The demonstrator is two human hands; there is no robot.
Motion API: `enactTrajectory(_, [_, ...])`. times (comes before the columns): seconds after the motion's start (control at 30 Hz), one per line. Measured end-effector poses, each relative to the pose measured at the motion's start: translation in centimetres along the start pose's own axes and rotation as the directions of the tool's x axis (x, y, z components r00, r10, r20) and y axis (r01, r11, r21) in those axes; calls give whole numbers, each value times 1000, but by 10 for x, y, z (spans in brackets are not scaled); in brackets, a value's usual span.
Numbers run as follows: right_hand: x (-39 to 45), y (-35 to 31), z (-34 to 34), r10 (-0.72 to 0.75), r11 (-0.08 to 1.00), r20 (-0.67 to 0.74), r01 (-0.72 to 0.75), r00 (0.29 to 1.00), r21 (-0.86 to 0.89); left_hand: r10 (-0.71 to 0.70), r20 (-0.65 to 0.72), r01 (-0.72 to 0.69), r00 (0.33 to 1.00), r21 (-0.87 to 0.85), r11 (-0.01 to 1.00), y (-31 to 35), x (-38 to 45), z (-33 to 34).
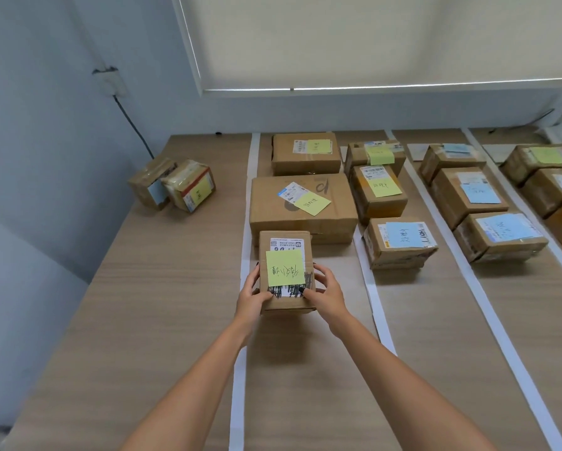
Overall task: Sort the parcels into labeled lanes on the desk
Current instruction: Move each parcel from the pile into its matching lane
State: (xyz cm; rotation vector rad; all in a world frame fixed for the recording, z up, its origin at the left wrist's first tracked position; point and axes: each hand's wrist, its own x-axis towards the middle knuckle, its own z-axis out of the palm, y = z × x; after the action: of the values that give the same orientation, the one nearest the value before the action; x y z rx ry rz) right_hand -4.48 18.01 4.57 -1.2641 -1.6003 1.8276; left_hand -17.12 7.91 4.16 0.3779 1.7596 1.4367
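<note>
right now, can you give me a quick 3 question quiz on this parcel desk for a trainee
1. True or false: both hands grip the same parcel.
2. What colour is the sticky note on that held parcel? A blue B yellow-green C pink
3. How many parcels sit outside the taped lanes, near the wall?

Key:
1. True: left hand and right hand grip the held parcel.
2. B, the sticky note.
3. Two: one, another.

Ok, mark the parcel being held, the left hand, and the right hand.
held parcel (pixel 285 268), head view, its yellow note.
left hand (pixel 252 296), head view, back of hand.
right hand (pixel 325 292), head view, back of hand.
</note>
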Motion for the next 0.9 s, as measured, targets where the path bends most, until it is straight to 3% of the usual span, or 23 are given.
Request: enactTrajectory(0.9, [15,2,23,29,999,-59,-30,998,-13,-11,14,11,1000,-25,1000,-9,29,-18])
